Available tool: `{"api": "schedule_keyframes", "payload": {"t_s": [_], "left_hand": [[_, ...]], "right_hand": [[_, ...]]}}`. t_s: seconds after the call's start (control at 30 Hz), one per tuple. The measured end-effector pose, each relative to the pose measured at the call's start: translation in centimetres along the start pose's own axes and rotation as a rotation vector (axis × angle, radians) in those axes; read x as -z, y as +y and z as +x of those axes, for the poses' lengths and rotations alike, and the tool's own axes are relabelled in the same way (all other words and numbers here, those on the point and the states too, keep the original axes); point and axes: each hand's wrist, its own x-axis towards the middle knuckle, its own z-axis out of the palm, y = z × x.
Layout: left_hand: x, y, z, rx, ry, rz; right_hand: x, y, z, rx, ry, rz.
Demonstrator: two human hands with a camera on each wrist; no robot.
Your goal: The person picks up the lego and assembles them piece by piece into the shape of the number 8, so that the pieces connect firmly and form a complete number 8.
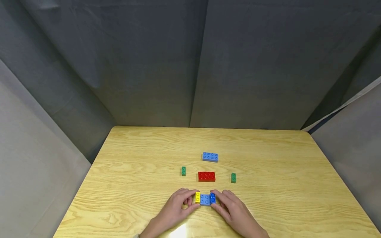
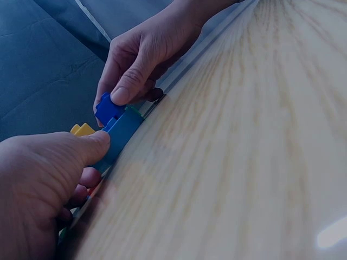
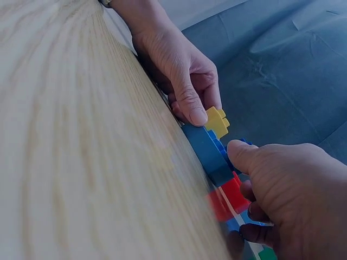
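Note:
A light blue building brick (image 1: 205, 199) lies on the table between the two hands near the front. On its left end sits a small yellow brick (image 1: 197, 197), which my left hand (image 1: 178, 205) pinches between thumb and forefinger. At the right end, my right hand (image 1: 235, 211) pinches a small dark blue brick (image 1: 212, 198) by thumb and forefinger. In the left wrist view the dark blue brick (image 2: 109, 110) looks slightly tilted over the light blue one; whether it is fully pressed on, I cannot tell. Fingertips hide parts of both small bricks.
Just beyond the hands lies a red brick (image 1: 206, 176), with a second light blue brick (image 1: 210, 157) farther back. One small green brick (image 1: 183, 171) stands left of the red one, another green brick (image 1: 233, 178) right. Grey curtains (image 1: 148, 66) enclose the wooden table (image 1: 134, 185).

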Motion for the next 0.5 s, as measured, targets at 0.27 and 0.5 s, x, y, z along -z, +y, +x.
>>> {"api": "schedule_keyframes", "payload": {"t_s": [0.27,0.5], "left_hand": [[-0.02,-0.02,0.0,0.004,-0.001,0.005],[-0.04,0.01,-0.01,0.007,-0.002,0.007]], "right_hand": [[-0.18,-0.08,0.09,0.017,0.022,-0.009],[-0.15,-0.19,0.12,0.036,0.038,-0.013]]}}
